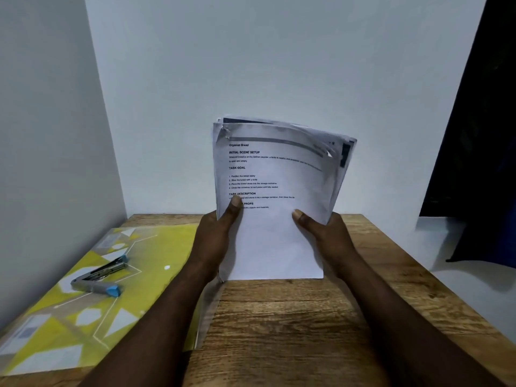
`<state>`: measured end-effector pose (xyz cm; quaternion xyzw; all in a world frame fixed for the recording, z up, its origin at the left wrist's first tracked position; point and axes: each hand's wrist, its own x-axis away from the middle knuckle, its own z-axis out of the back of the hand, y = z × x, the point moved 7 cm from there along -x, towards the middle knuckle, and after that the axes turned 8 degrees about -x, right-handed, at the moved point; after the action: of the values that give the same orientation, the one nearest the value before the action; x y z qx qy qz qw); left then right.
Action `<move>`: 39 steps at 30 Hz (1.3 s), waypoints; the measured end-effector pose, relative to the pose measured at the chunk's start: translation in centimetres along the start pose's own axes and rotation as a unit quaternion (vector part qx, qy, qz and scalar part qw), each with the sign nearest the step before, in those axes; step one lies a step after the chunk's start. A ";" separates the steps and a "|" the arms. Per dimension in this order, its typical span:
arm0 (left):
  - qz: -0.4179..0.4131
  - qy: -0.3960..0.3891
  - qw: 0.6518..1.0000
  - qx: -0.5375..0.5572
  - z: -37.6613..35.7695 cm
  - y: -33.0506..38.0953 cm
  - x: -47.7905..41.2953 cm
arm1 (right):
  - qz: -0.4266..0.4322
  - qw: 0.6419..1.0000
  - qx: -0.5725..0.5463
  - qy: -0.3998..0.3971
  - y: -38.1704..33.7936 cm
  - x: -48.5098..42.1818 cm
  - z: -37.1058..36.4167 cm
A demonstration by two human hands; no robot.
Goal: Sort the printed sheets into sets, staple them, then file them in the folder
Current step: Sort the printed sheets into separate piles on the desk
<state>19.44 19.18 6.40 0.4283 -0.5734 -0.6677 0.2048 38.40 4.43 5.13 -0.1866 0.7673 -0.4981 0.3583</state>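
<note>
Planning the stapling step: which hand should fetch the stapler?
Probably the left hand: the stapler lies on the yellow folder on its side, while the right hand can hold the sheets.

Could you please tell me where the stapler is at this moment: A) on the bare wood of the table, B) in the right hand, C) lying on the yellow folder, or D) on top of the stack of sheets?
C: the stapler lies on the yellow folder, to the left of both hands, which hold the sheets.
</note>
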 end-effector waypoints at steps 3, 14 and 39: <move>0.002 -0.011 1.000 -0.024 0.2 -0.5 0.0 | -0.002 1.000 -0.015 0.000 0.3 0.1 -0.1; -0.003 -0.070 0.997 -0.021 -0.6 -0.7 0.5 | -0.012 1.000 -0.006 -0.019 -0.2 0.6 -0.1; 0.086 -0.065 0.990 -0.088 -0.7 -4.4 0.9 | -0.055 0.998 0.021 0.012 1.6 0.3 0.7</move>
<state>20.46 19.27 2.01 0.3131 -0.5595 -0.7219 0.2604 38.87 4.46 3.42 -0.2148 0.7494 -0.5352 0.3254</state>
